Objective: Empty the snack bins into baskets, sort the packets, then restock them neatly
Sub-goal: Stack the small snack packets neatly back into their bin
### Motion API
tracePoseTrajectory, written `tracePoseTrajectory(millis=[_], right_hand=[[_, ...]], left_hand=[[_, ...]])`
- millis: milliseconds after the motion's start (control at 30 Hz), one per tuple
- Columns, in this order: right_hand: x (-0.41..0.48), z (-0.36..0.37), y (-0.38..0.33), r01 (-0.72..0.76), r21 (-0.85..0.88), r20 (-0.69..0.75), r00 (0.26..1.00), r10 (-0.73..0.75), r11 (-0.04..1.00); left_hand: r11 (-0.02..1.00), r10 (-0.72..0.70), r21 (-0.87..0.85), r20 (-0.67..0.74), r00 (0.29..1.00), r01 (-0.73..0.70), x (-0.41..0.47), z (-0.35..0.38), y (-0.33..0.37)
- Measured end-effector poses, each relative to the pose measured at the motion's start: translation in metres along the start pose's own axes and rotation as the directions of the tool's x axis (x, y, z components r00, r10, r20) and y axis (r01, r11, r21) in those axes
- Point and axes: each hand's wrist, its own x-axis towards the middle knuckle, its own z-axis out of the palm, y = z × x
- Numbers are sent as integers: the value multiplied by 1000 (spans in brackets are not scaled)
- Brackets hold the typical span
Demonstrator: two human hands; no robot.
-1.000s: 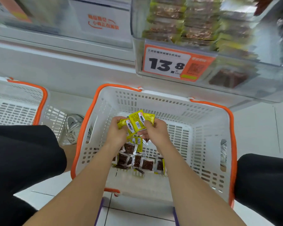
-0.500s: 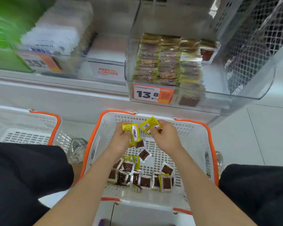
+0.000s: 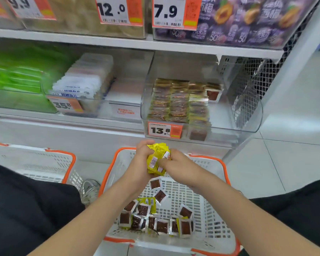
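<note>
Fingers (image 3: 145,145) of left hand (image 3: 139,161) and right hand (image 3: 176,167) clasp yellow packets (image 3: 156,157) over basket (image 3: 211,209)

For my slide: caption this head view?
Over a basket of loose packets, left hand and right hand grip yellow packets.

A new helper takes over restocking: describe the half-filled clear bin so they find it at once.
On the lowest shelf, go to the right end beside the wire mesh. The clear bin there juts out above the orange-rimmed basket, with packets in neat rows. Only it bears the 13.8 price tag.
</note>
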Motion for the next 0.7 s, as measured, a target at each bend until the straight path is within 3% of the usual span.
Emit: tracePoseTrajectory(millis=[67,167,300,400,500,567,633,700], right_hand=[[-19,3,-13,62,74,23,998,-64,995],[-44,1,-28,184,76,31,982,-187,980],[-60,-6,-39,377,-83,-18,925,-380,923],[-71,-31,-57,449,-176,-60,884,-465,876],[-75,-71,-62,501,-297,40,857,-514,813],[-72,-93,-63,570,-472,32,773,-633,672],[-61,-109,-61,635,-593,32,632,-774,494],[-46,-125,-56,672,-627,53,542,-839,395]], left_hand=[[998,52,28,-6,999,-51,-9,6,7],[977,69,202,-4,998,-67,-19,12,30],[880,209,421,73,975,-221,-37,15,58],[875,242,405,106,964,-264,-39,24,79],[979,66,177,218,974,-106,-28,36,104],[995,-39,102,350,936,3,-19,44,118],[988,-114,149,465,878,50,-8,53,130],[978,-148,202,520,841,47,5,64,140]])
